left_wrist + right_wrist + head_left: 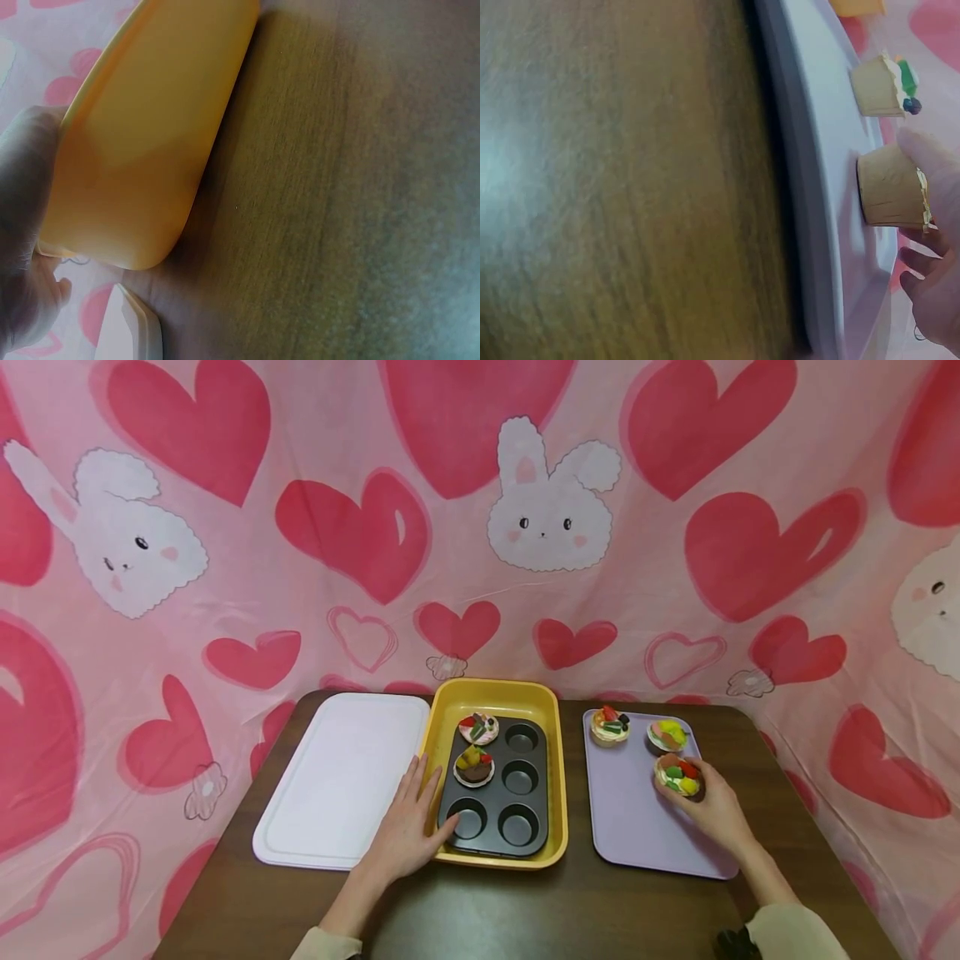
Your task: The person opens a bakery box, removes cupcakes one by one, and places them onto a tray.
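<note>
My right hand (716,810) grips a fruit-topped cupcake (677,777) at the right side of a lavender tray (637,835). In the right wrist view, the thumb and fingers lie around the upper part of this cupcake (891,187), whose paper base is at the tray surface. My left hand (405,839) rests on the left rim of a yellow tray (553,852), fingers spread, thumb reaching over a dark muffin tin (495,810). Two cupcakes sit in the tin's left column: a fruit-topped one (478,728) at the back and a chocolate one (474,766) in the middle.
Two more cupcakes stand at the back of the lavender tray, one in a pale cup (609,727) and one with yellow topping (667,736). A white board (345,777) lies left of the yellow tray. Behind the brown table (525,914) hangs a pink heart-patterned cloth (450,577).
</note>
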{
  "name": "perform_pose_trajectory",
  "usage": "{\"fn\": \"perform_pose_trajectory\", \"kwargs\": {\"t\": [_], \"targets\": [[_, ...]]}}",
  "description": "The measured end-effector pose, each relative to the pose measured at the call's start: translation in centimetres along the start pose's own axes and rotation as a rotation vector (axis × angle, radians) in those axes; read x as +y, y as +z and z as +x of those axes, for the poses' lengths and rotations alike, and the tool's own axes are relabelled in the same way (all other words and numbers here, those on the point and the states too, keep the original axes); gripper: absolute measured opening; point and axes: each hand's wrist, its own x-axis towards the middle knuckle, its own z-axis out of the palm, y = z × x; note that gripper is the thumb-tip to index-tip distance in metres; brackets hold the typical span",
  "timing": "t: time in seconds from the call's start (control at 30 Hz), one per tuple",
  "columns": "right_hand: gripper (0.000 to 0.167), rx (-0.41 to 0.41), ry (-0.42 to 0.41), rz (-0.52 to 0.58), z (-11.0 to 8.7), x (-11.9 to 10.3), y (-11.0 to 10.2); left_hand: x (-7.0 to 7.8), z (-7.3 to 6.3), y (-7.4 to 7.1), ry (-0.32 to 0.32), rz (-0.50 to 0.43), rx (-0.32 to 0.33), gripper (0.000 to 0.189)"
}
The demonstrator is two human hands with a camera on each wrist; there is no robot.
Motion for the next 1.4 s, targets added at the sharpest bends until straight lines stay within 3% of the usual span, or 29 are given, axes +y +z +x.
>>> {"fn": "perform_pose_trajectory", "kwargs": {"t": [0.3, 0.63, 0.87, 1.4], "targets": [[0.092, 0.006, -0.062, -0.127, -0.3, 0.1, 0.0, 0.1, 0.1, -0.1, -0.004, 0.005, -0.005, 0.087], [0.086, 0.076, -0.166, -0.259, -0.7, 0.2, 0.3, 0.0, 0.0, -0.1, -0.005, 0.001, -0.01, 0.087], [0.08, 0.133, -0.263, -0.279, -0.5, -0.2, 0.3, 0.0, 0.1, -0.1, -0.006, -0.001, -0.009, 0.087], [0.087, 0.114, -0.342, -0.345, 0.6, -2.7, 0.1, 0.0, 0.1, 0.0, -0.003, -0.001, -0.003, 0.087]]}}
